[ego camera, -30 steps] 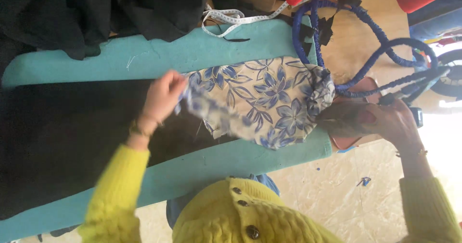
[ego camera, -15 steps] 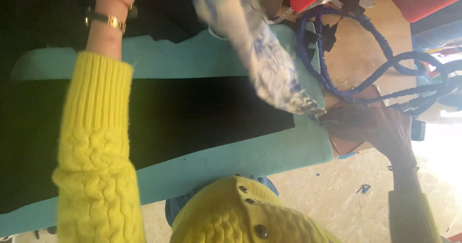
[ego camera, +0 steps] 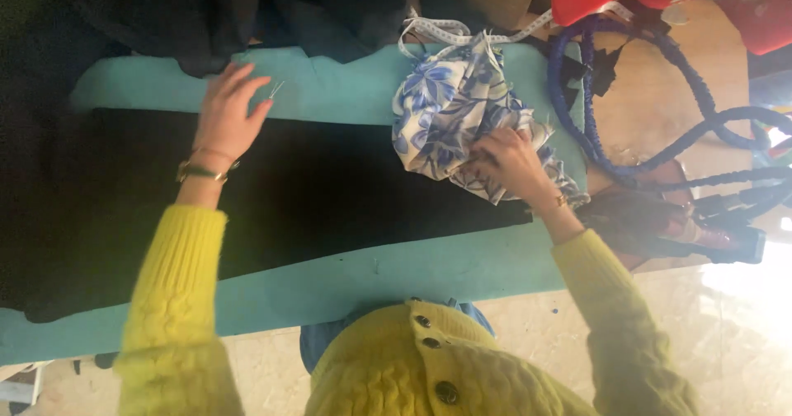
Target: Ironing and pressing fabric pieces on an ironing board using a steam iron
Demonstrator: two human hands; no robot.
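Head view, looking down on a teal padded board (ego camera: 346,94) covered along its middle by a black cloth (ego camera: 330,193).

The floral fabric (ego camera: 450,107), white with blue flowers, is seen crumpled in a heap at the right part of the board, partly on the teal surface and partly on the right end of the black cloth. The right hand (ego camera: 507,160) is laid on the near right side of this heap, its fingers curled down into the folds, so that the fabric is gripped; most of the heap lies to the far left of this hand.

The left hand (ego camera: 227,111) is held open and flat, fingers spread, at the far edge of the black cloth where it meets the teal strip, well apart from the floral fabric, which lies to its right. Nothing is grasped by it. A gold bracelet (ego camera: 202,170) is worn on its wrist.

A white measuring tape (ego camera: 437,30) is seen just beyond the heap. A blue cord (ego camera: 660,61) is looped over a wooden surface (ego camera: 660,111) at the right. Dark garments (ego camera: 206,12) are piled at the far left edge.
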